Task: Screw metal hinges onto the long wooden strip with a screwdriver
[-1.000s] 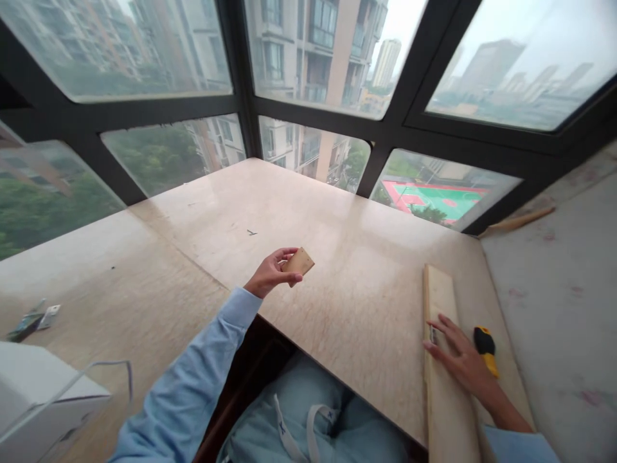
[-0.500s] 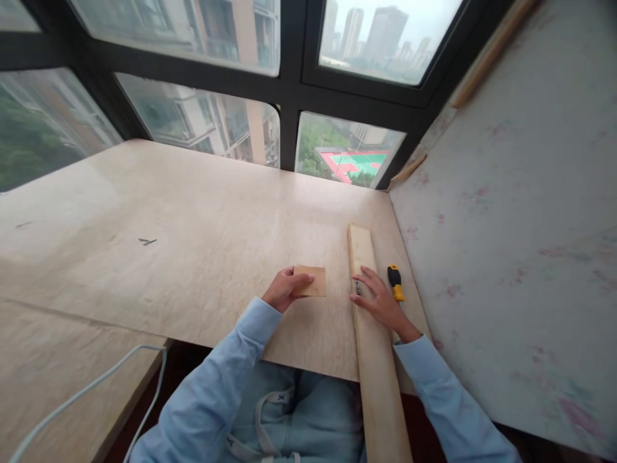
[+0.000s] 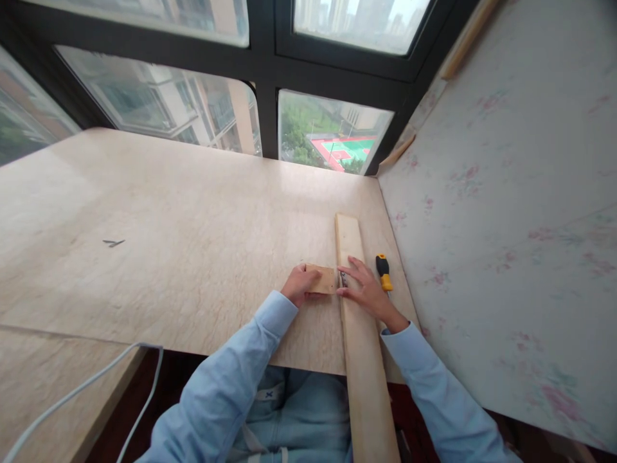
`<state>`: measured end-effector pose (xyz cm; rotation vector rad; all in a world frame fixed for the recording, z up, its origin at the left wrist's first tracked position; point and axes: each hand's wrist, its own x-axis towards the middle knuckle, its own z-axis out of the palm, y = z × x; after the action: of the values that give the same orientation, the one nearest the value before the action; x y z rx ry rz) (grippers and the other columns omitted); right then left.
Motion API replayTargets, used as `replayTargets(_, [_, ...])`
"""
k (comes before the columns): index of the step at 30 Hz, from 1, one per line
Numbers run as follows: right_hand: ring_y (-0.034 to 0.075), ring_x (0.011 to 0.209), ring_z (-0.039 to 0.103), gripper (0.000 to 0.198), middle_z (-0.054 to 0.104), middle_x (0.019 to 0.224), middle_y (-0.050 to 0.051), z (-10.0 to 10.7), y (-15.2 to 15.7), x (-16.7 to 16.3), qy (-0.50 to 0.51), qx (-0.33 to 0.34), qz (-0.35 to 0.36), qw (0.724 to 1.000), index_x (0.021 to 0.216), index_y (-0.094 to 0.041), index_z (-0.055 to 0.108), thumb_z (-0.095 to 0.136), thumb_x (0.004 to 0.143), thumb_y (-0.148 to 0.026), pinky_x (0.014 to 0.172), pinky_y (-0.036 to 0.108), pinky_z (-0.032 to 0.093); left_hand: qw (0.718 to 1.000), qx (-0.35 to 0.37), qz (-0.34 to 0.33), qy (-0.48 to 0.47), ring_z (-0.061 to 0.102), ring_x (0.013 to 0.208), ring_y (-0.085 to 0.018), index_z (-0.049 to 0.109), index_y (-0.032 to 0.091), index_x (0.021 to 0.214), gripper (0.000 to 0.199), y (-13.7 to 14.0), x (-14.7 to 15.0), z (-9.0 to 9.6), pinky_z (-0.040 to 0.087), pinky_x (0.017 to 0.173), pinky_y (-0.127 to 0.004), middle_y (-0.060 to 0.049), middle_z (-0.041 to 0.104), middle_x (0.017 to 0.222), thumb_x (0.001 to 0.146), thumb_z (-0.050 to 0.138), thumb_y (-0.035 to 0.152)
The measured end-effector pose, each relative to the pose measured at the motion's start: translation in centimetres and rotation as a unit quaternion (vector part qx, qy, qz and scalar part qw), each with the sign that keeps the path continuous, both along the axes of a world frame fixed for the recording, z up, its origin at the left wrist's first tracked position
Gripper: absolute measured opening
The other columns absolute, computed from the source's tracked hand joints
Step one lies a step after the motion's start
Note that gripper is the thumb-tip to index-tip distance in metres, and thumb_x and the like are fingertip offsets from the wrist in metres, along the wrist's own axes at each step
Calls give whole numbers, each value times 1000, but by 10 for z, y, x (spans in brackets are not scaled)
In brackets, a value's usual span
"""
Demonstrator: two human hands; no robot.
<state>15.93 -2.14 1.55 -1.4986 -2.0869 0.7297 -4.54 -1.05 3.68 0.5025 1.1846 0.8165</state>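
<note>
A thin, small square of wood (image 3: 324, 280) is pinched between thumb and fingers of my left hand (image 3: 299, 283). Its right edge comes up close to the side of a long wooden plank (image 3: 366, 366); whether they touch I cannot tell. My right hand (image 3: 365, 290) lies over the plank with thumb and fingers apart. Between them, at the plank's left edge, sits a small metal piece (image 3: 344, 279) with dark spots, partly hidden and too small to name surely. Right of the plank lies a screwdriver (image 3: 384, 272) with a black and yellow handle.
The plank rests on a pale, marbled tabletop (image 3: 202, 244) and juts past its front edge. Small dark metal bits (image 3: 114, 243) lie at the left. A white cable (image 3: 87, 389) loops at lower left. A flowered wall (image 3: 491, 212) bounds the right, windows the back.
My left hand has brought the wooden square rightward, close to the plank's edge and my right fingers. My right hand keeps its place on the plank. The whole view has shifted slightly.
</note>
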Motion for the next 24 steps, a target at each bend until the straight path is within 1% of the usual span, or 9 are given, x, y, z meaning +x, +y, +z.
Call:
replayTargets(5, [30,143,29,55,35,153,13,2,1,-2,-9,-9,6,1000,127,-27,63,72,77,-47,116,51,26,1000,7,-1,-24,66,67,-19,55,15,88,23,-1,9,-4,56,59,-34,-7,68,82,68,66,11])
replayTargets(11, [29,144,26,54,33,154,12,3,-1,-3,-7,-15,7,1000,128,-27,62,72,78,-45,117,49,24,999,32,-6,-26,65,65,-17,62,12,88,33,-2,16,-11,53,55,-27,-8,70,80,59,76,14])
replayTargets(15, [29,144,27,53,34,154,11,0,-1,-2,0,-7,0,1000,128,-28,62,71,78,-45,117,50,24,999,32,21,-15,65,63,-18,61,10,86,38,-1,20,-14,53,54,-29,-8,69,77,53,81,12])
replayTargets(18, [29,143,28,51,35,154,11,-1,-2,-2,4,-1,1,1000,127,-28,62,70,79,-45,116,51,25,998,38,47,-15,65,64,-18,61,10,84,41,-2,24,-16,53,57,-30,-8,69,77,50,83,11])
replayTargets(24, [29,143,30,51,36,152,13,-2,-1,-2,4,4,2,1000,127,-25,62,69,80,-44,116,50,26,996,51,69,4,64,63,-17,59,11,81,37,-2,30,-18,52,58,-29,-5,67,72,51,80,9])
